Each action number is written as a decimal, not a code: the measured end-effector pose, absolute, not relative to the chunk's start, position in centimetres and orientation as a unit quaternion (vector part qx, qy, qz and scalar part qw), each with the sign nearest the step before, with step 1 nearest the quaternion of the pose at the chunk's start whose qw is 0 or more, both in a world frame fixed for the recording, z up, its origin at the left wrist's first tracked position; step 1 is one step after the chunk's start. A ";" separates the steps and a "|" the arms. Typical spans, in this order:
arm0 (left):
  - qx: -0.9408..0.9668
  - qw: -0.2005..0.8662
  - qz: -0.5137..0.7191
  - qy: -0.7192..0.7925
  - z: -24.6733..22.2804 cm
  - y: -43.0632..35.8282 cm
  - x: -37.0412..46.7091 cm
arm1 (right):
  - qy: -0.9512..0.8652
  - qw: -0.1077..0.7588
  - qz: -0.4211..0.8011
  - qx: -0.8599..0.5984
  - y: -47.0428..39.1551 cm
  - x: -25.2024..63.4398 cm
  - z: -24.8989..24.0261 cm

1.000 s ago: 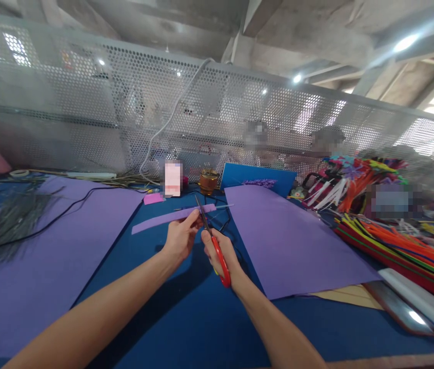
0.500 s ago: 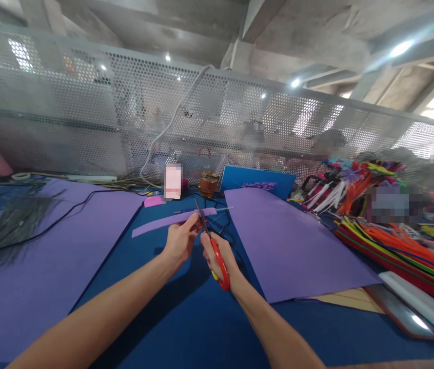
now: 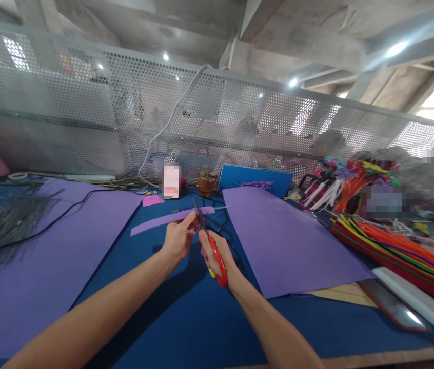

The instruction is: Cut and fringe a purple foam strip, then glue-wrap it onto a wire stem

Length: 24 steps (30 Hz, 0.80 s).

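Note:
My left hand [image 3: 179, 238] is closed in a pinch on a long narrow purple paper strip [image 3: 150, 225], which bends out to the left. My right hand [image 3: 217, 252] grips scissors [image 3: 220, 264] with red handles, their dark blades pointing up and away from me. The blades cross the strip near its right end, just beside my left fingertips. A bit of yellow shows under the right hand, near the handles. The right hand's fingers are partly hidden behind the scissors.
Large purple sheets lie to the left [image 3: 66, 256] and right [image 3: 297, 246]. Grey-green thin stems [image 3: 9, 225] and a black cable cross the left sheet. A glass of amber liquid [image 3: 206, 183] stands behind. Colourful pipe cleaners [image 3: 401, 251] and a phone [image 3: 394, 305] lie right.
The view has shifted slightly. Both hands, the strip and the scissors keep nearly the same places relative to each other.

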<state>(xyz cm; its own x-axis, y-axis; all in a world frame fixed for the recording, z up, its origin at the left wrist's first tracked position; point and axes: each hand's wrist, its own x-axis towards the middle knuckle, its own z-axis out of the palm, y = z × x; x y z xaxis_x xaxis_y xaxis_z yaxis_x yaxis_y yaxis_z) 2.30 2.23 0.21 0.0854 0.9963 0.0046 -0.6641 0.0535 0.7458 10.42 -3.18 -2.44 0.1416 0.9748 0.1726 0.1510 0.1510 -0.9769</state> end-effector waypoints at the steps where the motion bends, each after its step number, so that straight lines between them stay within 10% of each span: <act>1: 0.302 0.671 0.618 0.275 0.2 2.3 2.3 | -0.532 0.540 0.382 -0.529 -3.1 10.4 -2.5; 24: 0.287 0.674 0.622 0.276 0.4 2.9 2.0 | -0.550 0.540 0.390 -0.505 -3.1 11.2 -2.2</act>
